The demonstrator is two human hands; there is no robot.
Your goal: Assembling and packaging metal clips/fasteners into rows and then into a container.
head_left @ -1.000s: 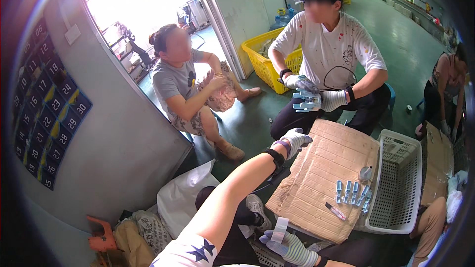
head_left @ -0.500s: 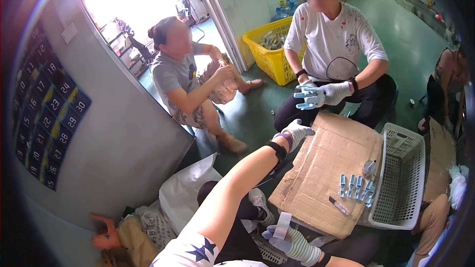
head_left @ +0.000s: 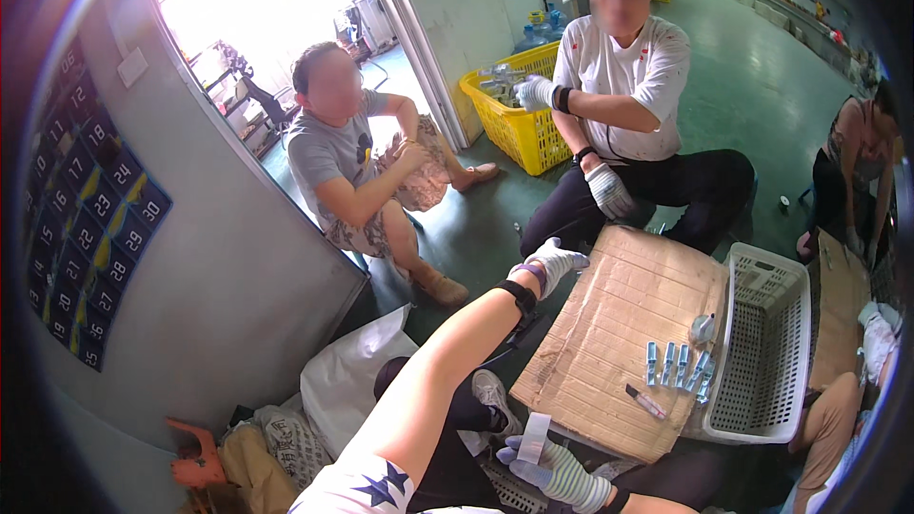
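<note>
My left hand (head_left: 555,261), in a striped knit glove, is stretched forward at the left edge of a cardboard sheet (head_left: 609,324). Its thumb and forefinger are apart, and nothing shows in it. Low in the view, my right hand (head_left: 569,482) wears the same kind of glove and pinches a whitish, see-through flat strip (head_left: 533,440). That strip stands upright near the cardboard's front edge. On the sheet's right part lie several light-blue clip-like pieces (head_left: 668,362), a utility knife (head_left: 646,402) and a small roundish grey thing (head_left: 703,327).
A white plastic basket (head_left: 769,266) stands right of the cardboard. Across from me sits a co-worker (head_left: 619,76) in gloves, one hand at a filled yellow basket (head_left: 543,154). Another person (head_left: 328,152) sits by the doorway. White sacking (head_left: 347,376) lies at my left.
The co-worker's hands have parted: the light-blue pieces are out of them, one arm now reaches across to the yellow basket, the other hand hangs by the knee. My hands hold nearly the same pose.
</note>
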